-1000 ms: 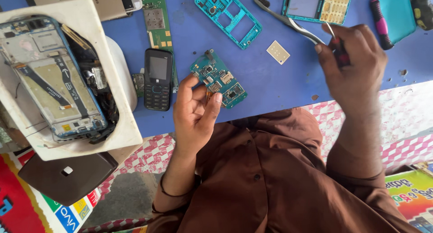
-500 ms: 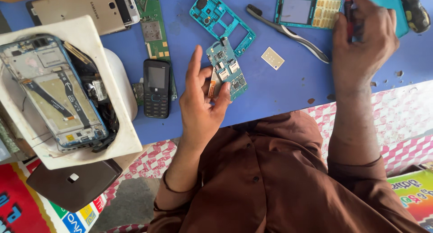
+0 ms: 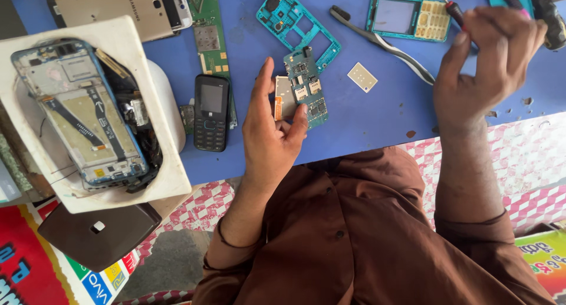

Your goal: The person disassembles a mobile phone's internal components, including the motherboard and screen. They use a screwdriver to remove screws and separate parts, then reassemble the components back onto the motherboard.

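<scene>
My left hand (image 3: 268, 134) holds a small teal phone circuit board (image 3: 303, 87) upright by its lower edge, over the blue table (image 3: 365, 122). My right hand (image 3: 492, 60) is raised at the upper right, closed around a thin screwdriver (image 3: 453, 10) with a red and black handle. A teal phone frame (image 3: 298, 25) lies just behind the board. A teal phone front with screen and keypad (image 3: 407, 17) sits left of my right hand. A small white keypad piece (image 3: 362, 76) lies between my hands.
A black keypad phone (image 3: 211, 111) lies left of my left hand. A white tray (image 3: 147, 181) at the left holds an opened smartphone (image 3: 82, 113). A toothbrush (image 3: 383, 42), a green board (image 3: 209, 36) and a gold phone back (image 3: 112, 10) lie further off.
My left hand lifted the circuit board off the table and turned it upright. My right hand rose from the toothbrush area to the upper right with the screwdriver.
</scene>
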